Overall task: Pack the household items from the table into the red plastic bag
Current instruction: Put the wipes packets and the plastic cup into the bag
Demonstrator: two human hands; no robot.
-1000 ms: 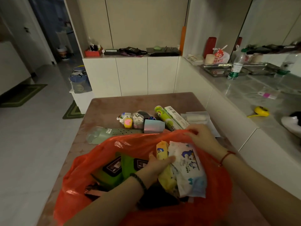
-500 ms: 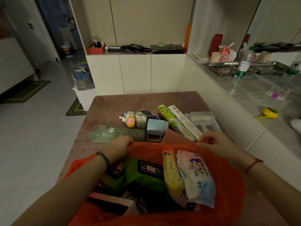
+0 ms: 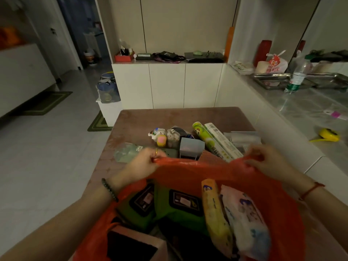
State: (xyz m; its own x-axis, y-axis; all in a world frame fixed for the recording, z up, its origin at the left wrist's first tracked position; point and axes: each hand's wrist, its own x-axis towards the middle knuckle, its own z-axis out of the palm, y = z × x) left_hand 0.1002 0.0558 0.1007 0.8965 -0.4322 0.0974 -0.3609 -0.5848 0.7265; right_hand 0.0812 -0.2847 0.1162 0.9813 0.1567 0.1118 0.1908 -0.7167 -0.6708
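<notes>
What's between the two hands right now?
Head view: the far rim of the red bag, stretched from left hand to right hand, both gripping it.

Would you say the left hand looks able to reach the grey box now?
Likely yes, once freed: the left hand grips the red bag; the grey box sits just beyond its rim.

The left hand (image 3: pixel 145 162), which a second ago lay inside the red plastic bag (image 3: pixel 197 170) against the yellow pack (image 3: pixel 214 210), has come out to pinch the far rim opposite the right hand (image 3: pixel 267 161), and the rim between them is now lifted and drawn taut.
</notes>
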